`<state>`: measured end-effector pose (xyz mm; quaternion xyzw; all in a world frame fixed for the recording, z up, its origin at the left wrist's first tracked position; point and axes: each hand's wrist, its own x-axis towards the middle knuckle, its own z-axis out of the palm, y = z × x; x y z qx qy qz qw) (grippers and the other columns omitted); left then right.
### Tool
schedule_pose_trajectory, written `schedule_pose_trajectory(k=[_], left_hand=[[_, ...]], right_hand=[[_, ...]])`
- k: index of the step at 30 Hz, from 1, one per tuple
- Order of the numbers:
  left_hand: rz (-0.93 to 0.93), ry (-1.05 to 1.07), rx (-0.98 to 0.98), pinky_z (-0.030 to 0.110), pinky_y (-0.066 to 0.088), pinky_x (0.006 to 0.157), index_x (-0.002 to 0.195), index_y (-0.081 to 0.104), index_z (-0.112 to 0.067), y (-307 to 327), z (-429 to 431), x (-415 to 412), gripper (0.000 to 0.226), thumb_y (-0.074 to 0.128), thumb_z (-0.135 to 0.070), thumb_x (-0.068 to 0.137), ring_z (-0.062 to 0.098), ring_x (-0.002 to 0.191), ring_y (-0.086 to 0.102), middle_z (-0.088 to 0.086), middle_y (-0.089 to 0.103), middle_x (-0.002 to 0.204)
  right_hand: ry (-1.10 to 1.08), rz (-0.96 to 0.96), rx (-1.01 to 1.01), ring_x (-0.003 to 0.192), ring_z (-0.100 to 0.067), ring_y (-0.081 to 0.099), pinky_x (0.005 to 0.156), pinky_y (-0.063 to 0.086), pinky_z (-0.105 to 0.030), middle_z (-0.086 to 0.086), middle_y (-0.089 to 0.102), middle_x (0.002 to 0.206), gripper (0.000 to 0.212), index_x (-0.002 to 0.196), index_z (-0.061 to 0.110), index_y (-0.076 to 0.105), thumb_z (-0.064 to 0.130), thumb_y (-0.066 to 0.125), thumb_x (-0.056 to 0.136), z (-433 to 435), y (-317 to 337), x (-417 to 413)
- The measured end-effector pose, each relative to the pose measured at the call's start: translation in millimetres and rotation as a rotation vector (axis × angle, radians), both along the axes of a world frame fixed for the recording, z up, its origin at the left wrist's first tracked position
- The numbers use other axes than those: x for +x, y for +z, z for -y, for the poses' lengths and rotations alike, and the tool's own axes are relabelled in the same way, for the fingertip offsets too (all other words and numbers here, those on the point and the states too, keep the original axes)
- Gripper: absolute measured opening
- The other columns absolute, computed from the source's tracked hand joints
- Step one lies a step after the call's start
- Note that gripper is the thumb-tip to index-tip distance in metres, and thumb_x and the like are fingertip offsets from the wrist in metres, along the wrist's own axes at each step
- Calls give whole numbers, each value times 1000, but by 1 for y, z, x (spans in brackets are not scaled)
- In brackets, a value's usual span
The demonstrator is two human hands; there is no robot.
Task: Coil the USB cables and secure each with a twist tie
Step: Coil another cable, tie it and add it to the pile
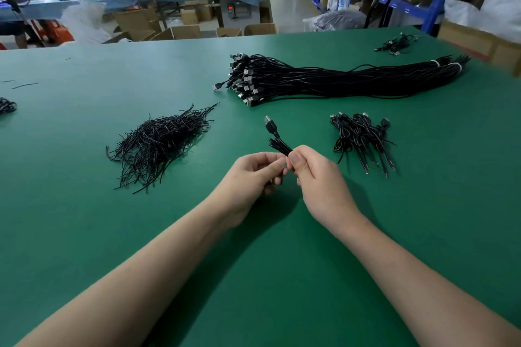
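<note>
Cable (277, 141) coiled, pinched between left hand (253, 175) and right hand (315, 177), hands touching, held above mat (84, 127), plug up. Ties (160, 144) piled left, coils (361, 138) right, long bundle (338, 79) behind.

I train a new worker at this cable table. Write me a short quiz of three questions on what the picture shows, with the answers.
1. Choose one. What do the left hand and the right hand hold together? A) a coiled cable B) scissors C) a box
2. True or false: the pile of twist ties lies to the right of the hands.
3. Fill in: the finished coils lie to the ___ of the hands.

Key: 1 A; 2 false, it lies to their left; 3 right.
</note>
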<state>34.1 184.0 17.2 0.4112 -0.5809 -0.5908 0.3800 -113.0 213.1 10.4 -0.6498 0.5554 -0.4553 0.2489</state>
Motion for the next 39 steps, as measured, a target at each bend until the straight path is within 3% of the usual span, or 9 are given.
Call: schedule_pose_trajectory(k=[5,10,16,21,23,27,32,36,39], left_hand=[[-143,83,74,15,40,55,86,67,-10,-1,0,3,19,57,-11,102,3,60,50,-7,64,71],[-205,57,56,15,45,59,79,74,-18,-5,0,4,25,61,-13,99,4,63,55,-3,69,80],[-273,-11,66,18,49,64,94,81,-22,-7,0,10,14,72,-26,85,8,75,67,2,75,92],[-191,37,29,20,41,66,103,81,-30,-10,0,9,17,77,-27,86,10,84,57,-3,75,94],[-192,62,-5,24,39,68,102,81,-30,-13,0,8,21,78,-30,82,17,87,49,-2,75,98],[-176,109,-202,11,44,69,91,80,-25,-13,2,11,11,79,-28,81,0,75,62,-8,76,88],[-70,157,-357,15,43,75,94,77,-14,-15,5,16,11,78,-22,86,8,84,63,-5,74,88],[-90,124,-354,9,42,72,96,76,-5,-16,6,15,15,75,-18,89,5,80,62,-5,73,84],[-135,104,-335,15,42,77,97,75,-1,-17,7,15,26,75,-23,85,11,85,61,-4,70,86]], right_hand=[[-60,-203,-26,62,-20,45,60,38,-41,5,49,64,32,85,14,55,33,42,107,0,0,0],[-90,-189,-39,64,-23,50,62,42,-44,1,57,68,32,89,14,59,33,41,107,-2,2,1],[-70,-52,17,54,1,48,51,31,-18,37,56,64,31,85,22,61,29,42,108,-1,1,2],[-27,42,33,56,-5,41,56,35,-29,13,53,62,33,81,23,57,29,40,108,0,2,1],[5,86,68,53,-3,39,56,31,-27,14,47,60,33,81,22,55,30,39,109,0,3,1],[115,213,118,48,-2,33,51,27,-23,18,39,52,34,81,19,52,32,38,109,-4,6,5],[207,277,139,48,-15,25,44,21,-42,9,29,59,34,82,9,47,25,35,110,-8,10,11],[194,250,125,48,-4,27,44,24,-20,15,35,56,33,81,15,50,19,36,110,-5,8,10],[184,225,165,54,-6,31,48,26,-23,11,40,64,30,86,9,54,18,36,109,-2,4,10]])
